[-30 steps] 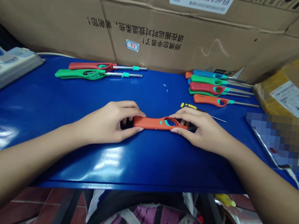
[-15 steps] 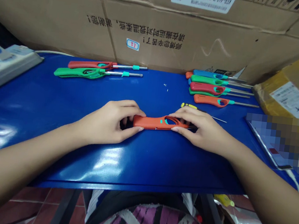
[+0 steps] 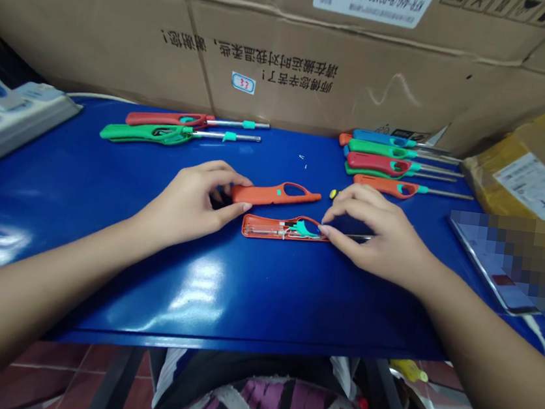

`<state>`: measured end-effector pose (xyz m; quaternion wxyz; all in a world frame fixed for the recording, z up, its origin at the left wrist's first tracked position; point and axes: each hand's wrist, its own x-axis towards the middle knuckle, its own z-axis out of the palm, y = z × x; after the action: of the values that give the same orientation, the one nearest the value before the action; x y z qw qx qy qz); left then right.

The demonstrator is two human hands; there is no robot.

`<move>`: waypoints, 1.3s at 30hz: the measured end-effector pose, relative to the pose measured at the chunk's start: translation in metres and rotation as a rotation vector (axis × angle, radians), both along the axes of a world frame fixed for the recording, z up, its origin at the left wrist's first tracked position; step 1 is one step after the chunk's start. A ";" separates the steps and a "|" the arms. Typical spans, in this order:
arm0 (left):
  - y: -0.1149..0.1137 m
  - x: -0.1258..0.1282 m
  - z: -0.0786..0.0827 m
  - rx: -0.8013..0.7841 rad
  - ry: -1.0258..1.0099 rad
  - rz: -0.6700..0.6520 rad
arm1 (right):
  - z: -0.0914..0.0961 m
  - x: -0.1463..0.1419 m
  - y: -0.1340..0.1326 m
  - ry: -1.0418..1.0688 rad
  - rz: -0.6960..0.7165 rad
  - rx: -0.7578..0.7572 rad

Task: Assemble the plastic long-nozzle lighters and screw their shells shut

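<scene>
Between thumb and fingers, my left hand (image 3: 209, 194) grips the rear end of an orange lighter shell half (image 3: 268, 195), which has a trigger opening near its front. Just below it lies the other half of the lighter (image 3: 264, 227), open side up, with a teal trigger, thin inner parts and a metal tube. My right hand (image 3: 366, 225) pinches this opened lighter near its front, thumb and fingertips at the trigger loop. The tube passes behind the right fingers. A yellow screwdriver handle (image 3: 334, 194) peeks out beyond that hand, mostly hidden by it.
Red and green lighters (image 3: 147, 133) lie at the back left, several more (image 3: 385, 163) at the back right. A large cardboard box (image 3: 124, 36) stands behind the blue table (image 3: 133, 300). A power strip (image 3: 11, 116) is left; a phone (image 3: 485, 261) and taped parcel (image 3: 531, 181) are right.
The orange lighter, closed before, is now in two halves. My left hand has lifted the upper shell half away and back, exposing the inner parts. My right hand stays at the lower half.
</scene>
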<state>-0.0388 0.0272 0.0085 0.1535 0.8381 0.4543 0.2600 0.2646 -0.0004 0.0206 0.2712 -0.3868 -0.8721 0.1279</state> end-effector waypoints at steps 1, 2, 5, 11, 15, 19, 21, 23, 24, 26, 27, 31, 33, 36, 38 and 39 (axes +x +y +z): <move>0.001 -0.001 -0.001 0.002 0.025 -0.001 | -0.001 -0.001 0.000 -0.008 0.021 -0.022; 0.002 -0.001 -0.002 0.009 0.052 -0.006 | -0.002 -0.001 0.000 -0.013 0.038 -0.038; 0.003 -0.002 -0.004 0.069 0.111 -0.037 | -0.005 -0.003 0.001 -0.017 0.074 -0.068; -0.011 0.010 -0.003 0.155 0.098 -0.198 | -0.008 -0.003 0.003 -0.073 0.098 -0.080; -0.027 0.022 -0.004 0.098 0.147 -0.355 | -0.009 -0.003 0.003 -0.087 0.085 -0.079; -0.031 0.026 -0.010 0.035 0.195 -0.401 | -0.008 -0.004 0.003 -0.093 0.087 -0.080; -0.031 0.026 -0.012 0.027 0.196 -0.409 | -0.007 -0.004 0.003 -0.103 0.087 -0.090; -0.030 0.025 -0.012 0.037 0.197 -0.412 | -0.005 -0.003 0.003 -0.116 0.094 -0.105; -0.030 0.025 -0.012 0.045 0.203 -0.415 | -0.005 -0.002 0.003 -0.126 0.101 -0.109; -0.031 0.024 -0.012 0.063 0.226 -0.419 | -0.004 0.000 0.004 -0.150 0.110 -0.105; -0.031 0.024 -0.012 0.074 0.240 -0.421 | -0.004 0.001 0.004 -0.161 0.109 -0.099; -0.032 0.024 -0.011 0.099 0.259 -0.431 | -0.005 0.004 0.005 -0.146 0.065 -0.127; -0.031 0.025 -0.011 0.089 0.245 -0.438 | -0.005 0.005 0.005 -0.114 0.051 -0.161; -0.028 0.024 -0.013 0.071 0.216 -0.459 | -0.002 0.006 0.004 -0.087 0.082 -0.184; -0.027 0.022 -0.014 0.067 0.178 -0.465 | 0.000 0.005 0.003 -0.067 0.086 -0.164; -0.027 0.020 -0.014 0.073 0.147 -0.459 | 0.000 0.004 0.002 -0.071 0.082 -0.140</move>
<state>-0.0185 0.0005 -0.0054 0.1448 0.9410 0.2522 0.1728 0.2687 0.0019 0.0208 0.2070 -0.3732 -0.8851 0.1859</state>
